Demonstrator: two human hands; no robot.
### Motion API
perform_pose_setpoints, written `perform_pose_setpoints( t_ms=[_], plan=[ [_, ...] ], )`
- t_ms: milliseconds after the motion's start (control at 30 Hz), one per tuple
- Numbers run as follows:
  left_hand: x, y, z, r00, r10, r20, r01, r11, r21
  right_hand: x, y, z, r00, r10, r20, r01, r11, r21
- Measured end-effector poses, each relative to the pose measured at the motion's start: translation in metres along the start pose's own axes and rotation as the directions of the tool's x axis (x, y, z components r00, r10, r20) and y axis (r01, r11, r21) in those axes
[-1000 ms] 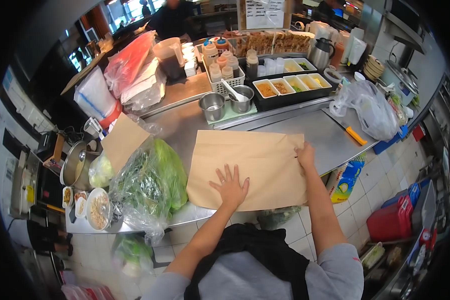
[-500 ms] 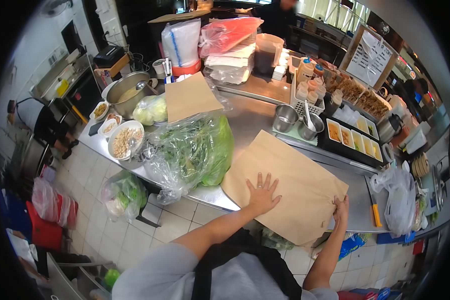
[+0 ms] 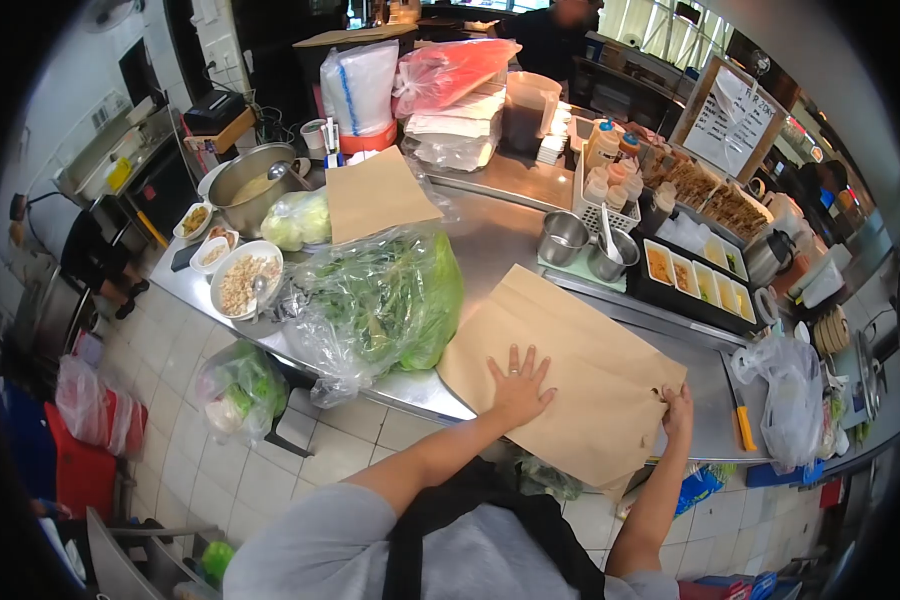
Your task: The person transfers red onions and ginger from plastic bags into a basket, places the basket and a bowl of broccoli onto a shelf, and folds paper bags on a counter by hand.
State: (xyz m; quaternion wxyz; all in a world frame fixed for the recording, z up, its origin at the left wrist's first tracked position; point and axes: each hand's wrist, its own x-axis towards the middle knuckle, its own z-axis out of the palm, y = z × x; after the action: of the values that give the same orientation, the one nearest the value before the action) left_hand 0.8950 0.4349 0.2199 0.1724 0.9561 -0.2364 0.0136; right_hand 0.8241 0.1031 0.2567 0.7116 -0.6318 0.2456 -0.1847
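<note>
A large sheet of brown paper lies over the front of the steel counter, part of it hanging past the edge. My left hand rests flat on it, fingers spread, a ring on one finger. At the sheet's right side my right hand pinches the paper edge, beside small dark holes or tears. To the right of that hand lies a knife with an orange handle. Left of the sheet sits a clear plastic bag of leafy greens.
Behind the greens are another brown sheet, a large pot and a bowl of chopped food. Metal cups and a black tray of toppings stand beyond the paper. A plastic bag is at right; people are in the background.
The view has shifted slightly. My right hand still holds the paper edge, and a dark hole beside it shows more clearly. My left hand stays flat on the sheet.
</note>
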Motion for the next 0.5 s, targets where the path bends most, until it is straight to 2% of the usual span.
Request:
perform_pose_setpoints(
  t_ms=[33,67,133,167,233,267,333,367,400,433,500],
  plan=[
    [0.000,0.000,0.000,1.000,-0.002,-0.003,0.002,1.000,0.009,-0.006,-0.007,0.000,0.991,0.105,0.087,-0.113,0.988,0.102],
    [0.000,0.000,0.000,1.000,-0.004,-0.007,0.004,1.000,0.017,-0.001,0.003,-0.011,0.992,0.101,0.081,-0.109,0.989,0.103],
    [0.001,-0.001,0.000,1.000,0.001,-0.010,-0.001,1.000,0.019,0.000,0.011,-0.026,0.950,0.308,0.053,-0.311,0.947,0.076],
    [0.000,0.000,0.001,1.000,-0.002,-0.014,0.003,1.000,0.021,-0.002,0.012,-0.027,0.950,0.308,0.045,-0.311,0.948,0.075],
    [0.000,0.001,0.002,1.000,-0.003,-0.005,0.003,1.000,0.019,-0.003,0.016,-0.022,0.963,0.246,-0.112,-0.244,0.969,0.033],
    [0.000,0.001,0.001,1.000,-0.007,0.001,0.007,1.000,0.023,-0.004,0.014,-0.022,0.961,0.248,-0.118,-0.246,0.969,0.036],
    [-0.001,0.001,0.000,1.000,-0.001,0.008,0.001,1.000,0.023,-0.005,0.012,-0.020,0.975,0.199,-0.099,-0.210,0.971,-0.117],
    [0.001,0.001,0.000,1.000,-0.001,0.009,0.000,1.000,0.020,-0.008,0.020,-0.019,0.975,0.194,-0.105,-0.205,0.973,-0.108],
    [-0.001,0.001,-0.001,1.000,0.015,-0.005,-0.014,1.000,0.026,-0.008,0.030,-0.012,0.917,-0.226,-0.328,0.012,0.839,-0.544],
    [-0.005,0.002,0.001,1.000,0.002,-0.006,-0.002,1.000,0.014,-0.002,0.035,-0.002,0.688,-0.653,-0.316,0.044,0.472,-0.881],
    [0.008,0.002,-0.004,1.000,0.030,-0.009,-0.030,1.000,0.006,-0.042,-0.018,0.053,0.636,-0.761,-0.127,0.157,0.288,-0.945]
  ],
)
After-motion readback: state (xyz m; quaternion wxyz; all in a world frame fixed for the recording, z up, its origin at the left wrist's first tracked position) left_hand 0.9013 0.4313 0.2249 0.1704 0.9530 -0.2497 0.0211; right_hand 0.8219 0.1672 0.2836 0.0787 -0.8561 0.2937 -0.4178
